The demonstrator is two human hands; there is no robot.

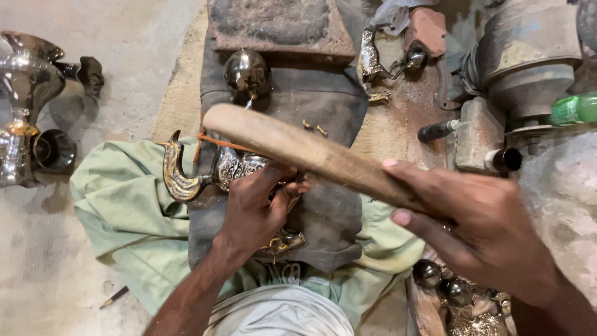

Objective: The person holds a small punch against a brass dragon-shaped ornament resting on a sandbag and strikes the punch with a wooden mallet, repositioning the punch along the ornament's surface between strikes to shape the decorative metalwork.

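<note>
Down over a grey cloth (329,106), the left hand (252,208) is clasping an engraved metal spout (186,177); the right hand (482,227) is gripping a wooden stick (298,146), fingers closed around it.

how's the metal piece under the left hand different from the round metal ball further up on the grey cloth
The engraved metal piece is patterned, gold and silver, with a curved spout; the round ball is plain, smooth and dark-shiny. The left hand presses on the engraved piece; the ball lies untouched. Both are polished metal resting on the grey cloth.
</note>
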